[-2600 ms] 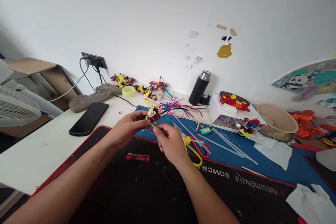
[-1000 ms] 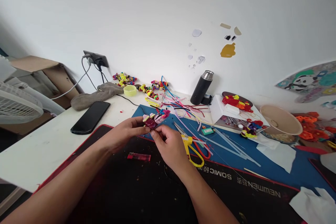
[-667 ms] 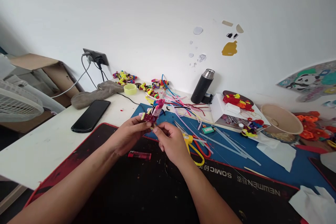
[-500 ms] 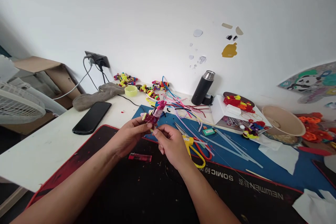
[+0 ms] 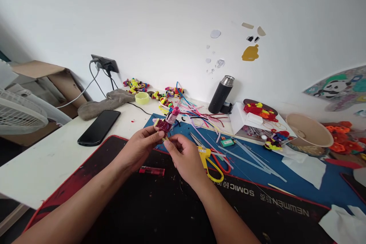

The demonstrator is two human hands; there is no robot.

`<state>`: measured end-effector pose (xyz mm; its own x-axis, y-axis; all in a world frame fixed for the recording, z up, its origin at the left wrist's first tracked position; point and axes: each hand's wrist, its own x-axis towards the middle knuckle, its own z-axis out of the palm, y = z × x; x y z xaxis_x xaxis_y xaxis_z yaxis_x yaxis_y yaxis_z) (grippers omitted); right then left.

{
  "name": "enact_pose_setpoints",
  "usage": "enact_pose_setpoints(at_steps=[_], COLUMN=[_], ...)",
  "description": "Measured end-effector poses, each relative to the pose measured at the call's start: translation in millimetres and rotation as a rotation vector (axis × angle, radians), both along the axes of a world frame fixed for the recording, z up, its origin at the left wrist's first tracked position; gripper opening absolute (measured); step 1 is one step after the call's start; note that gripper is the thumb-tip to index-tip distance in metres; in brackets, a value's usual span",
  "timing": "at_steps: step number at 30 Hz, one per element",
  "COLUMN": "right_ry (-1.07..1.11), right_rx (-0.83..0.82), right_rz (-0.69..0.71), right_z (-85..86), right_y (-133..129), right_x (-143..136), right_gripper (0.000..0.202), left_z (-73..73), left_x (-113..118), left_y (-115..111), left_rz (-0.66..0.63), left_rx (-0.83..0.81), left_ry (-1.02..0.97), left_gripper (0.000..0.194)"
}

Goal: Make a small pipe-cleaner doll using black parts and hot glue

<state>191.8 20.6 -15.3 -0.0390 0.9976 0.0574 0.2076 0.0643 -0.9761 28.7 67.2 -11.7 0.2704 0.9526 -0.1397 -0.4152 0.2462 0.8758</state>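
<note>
A small pipe-cleaner figure (image 5: 165, 122) in dark red, pink and blue is held tilted above the near edge of the blue mat. My left hand (image 5: 141, 146) grips its lower part, thumb in front and fingers behind. With thumb and forefinger, my right hand (image 5: 187, 158) pinches a thin yellowish bit at the figure's bottom end; its other fingers are curled. Just right of that hand lie scissors (image 5: 214, 171) with yellow and red handles. A red lighter (image 5: 152, 170) rests on the black desk mat (image 5: 160, 209) below my left hand.
Loose pipe cleaners (image 5: 197, 114) and finished figures (image 5: 135, 85) lie along the wall. A black thermos (image 5: 219, 97) stands behind. At left are a phone (image 5: 98, 127) and tape roll (image 5: 142, 98). Translucent strips (image 5: 254, 160), a white box (image 5: 237, 122) and a bowl (image 5: 309, 129) are right.
The figure has tilted slightly and now shows more of its pink and white section. Both hands keep their hold, with the right fingers shifted a little.
</note>
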Motion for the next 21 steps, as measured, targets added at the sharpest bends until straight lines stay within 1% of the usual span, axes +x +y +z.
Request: enact_pose_setpoints(at_steps=[6, 11, 15, 21], right_ry=[-0.246, -0.344, -0.438, -0.526], right_rx=[0.126, 0.213, 0.284, 0.327], right_rz=[-0.072, -0.113, -0.106, -0.093], right_z=[1.1, 0.7, -1.4, -4.2], right_y=[-1.4, -3.0, -3.6, -4.2], right_x=[-0.7, -0.8, -0.9, -1.7], right_gripper=[0.024, 0.022, 0.02, 0.018], left_z=[0.6, -0.5, -0.9, -1.1], left_x=[0.2, 1.9, 1.6, -0.2], left_y=[-1.7, -2.9, -3.1, -2.2], left_rz=[0.009, 0.03, 0.032, 0.022], left_rx=[-0.014, -0.014, -0.018, -0.001], left_ry=[0.003, 0.007, 0.02, 0.058], left_gripper=[0.024, 0.025, 0.026, 0.025])
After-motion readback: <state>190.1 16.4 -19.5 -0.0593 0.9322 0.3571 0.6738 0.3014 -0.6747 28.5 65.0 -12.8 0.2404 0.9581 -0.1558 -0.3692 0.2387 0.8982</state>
